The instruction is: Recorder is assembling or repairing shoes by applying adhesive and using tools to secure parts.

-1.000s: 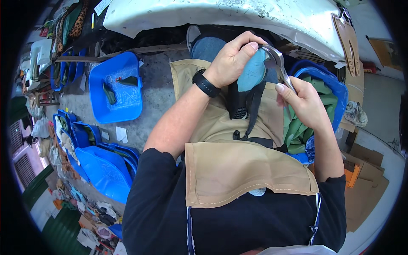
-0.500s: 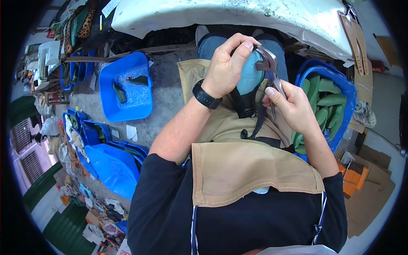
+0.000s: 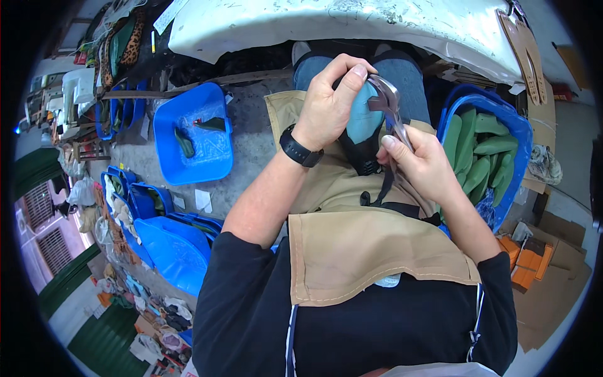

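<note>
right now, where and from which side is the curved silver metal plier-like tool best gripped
Probably grip the tool by its slim handles, from the person's right and near side, as the right hand does: the broad curved head is at the edge of the teal, sole-shaped piece in the left hand, while the handles run back toward the body.

The left fisheye camera looks steeply down from the person's head, close over the black T-shirt (image 3: pixel 364 330) at six o'clock, past left hand (image 3: pixel 330 103) and right hand (image 3: pixel 419 160), toward the white worktop (image 3: pixel 352 26) at twelve.
</note>
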Tool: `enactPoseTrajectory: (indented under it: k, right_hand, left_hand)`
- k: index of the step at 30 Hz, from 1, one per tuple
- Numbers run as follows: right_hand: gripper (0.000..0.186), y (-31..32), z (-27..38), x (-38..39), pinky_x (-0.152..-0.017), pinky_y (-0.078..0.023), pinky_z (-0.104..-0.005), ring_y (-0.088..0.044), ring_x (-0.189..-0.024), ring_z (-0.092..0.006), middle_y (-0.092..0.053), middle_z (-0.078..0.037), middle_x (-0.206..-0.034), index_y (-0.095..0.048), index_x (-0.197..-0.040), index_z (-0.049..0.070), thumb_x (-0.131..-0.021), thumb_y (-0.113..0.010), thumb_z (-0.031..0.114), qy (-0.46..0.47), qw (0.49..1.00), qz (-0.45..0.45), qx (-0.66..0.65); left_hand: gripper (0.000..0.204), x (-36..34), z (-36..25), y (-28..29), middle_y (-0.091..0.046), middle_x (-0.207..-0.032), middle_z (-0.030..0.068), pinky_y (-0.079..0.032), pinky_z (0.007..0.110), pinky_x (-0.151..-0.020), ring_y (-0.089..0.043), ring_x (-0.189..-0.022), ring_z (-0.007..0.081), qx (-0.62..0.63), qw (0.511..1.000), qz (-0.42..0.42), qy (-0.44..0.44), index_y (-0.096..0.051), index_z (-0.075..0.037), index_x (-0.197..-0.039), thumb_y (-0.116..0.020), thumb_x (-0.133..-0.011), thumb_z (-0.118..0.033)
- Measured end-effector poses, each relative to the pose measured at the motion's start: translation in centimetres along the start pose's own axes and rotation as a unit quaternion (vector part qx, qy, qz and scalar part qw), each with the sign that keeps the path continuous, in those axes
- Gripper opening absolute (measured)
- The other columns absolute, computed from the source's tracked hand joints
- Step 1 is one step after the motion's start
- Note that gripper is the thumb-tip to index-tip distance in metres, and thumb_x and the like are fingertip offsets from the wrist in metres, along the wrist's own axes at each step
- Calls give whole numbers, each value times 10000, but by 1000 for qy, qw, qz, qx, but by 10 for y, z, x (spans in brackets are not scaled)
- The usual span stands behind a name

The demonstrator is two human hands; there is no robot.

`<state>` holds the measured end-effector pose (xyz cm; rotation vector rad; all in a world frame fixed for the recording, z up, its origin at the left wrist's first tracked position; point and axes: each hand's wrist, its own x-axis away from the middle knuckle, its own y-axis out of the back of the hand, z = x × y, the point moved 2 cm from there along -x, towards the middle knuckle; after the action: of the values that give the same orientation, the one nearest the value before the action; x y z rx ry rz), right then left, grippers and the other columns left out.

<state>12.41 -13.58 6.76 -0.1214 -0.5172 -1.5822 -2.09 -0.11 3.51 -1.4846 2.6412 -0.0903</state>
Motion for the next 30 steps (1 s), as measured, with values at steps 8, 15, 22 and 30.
enactPoseTrajectory:
  k: [8,15,22,30]
  right_hand:
    - [263,5,14,1,-653,-513,-290,-619,-672,-155,-664,-56,-753,-669,-890,17,-1037,-602,224,-33,998,32,-53]
    - [277,-9,4,-1,-620,-506,-299,-609,-634,-159,-665,-53,-753,-664,-885,21,-1046,-595,235,-30,998,35,-30]
    - [282,-16,7,-4,-585,-500,-316,-595,-595,-162,-664,-57,-744,-651,-880,27,-1050,-592,245,-96,978,61,-175]
    - [292,-22,6,-8,-560,-483,-277,-604,-583,-139,-671,-68,-741,-635,-897,36,-1070,-575,263,-95,988,49,-111]
  left_hand:
    - [278,2,-5,4,-701,-1033,43,-485,273,-876,-610,-924,139,-13,1000,8,22,-707,-78,-1093,-570,-1059,-318]
    - [288,-1,-6,20,-709,-1023,43,-494,272,-864,-622,-918,145,-82,996,44,16,-706,-79,-1095,-568,-1069,-330]
    - [286,-2,-1,29,-715,-1023,40,-500,276,-856,-624,-907,147,-99,994,40,4,-707,-79,-1084,-572,-1070,-330]
    - [276,-11,4,35,-707,-956,42,-500,265,-792,-601,-848,135,-89,993,70,35,-729,-39,-1018,-609,-1049,-286]
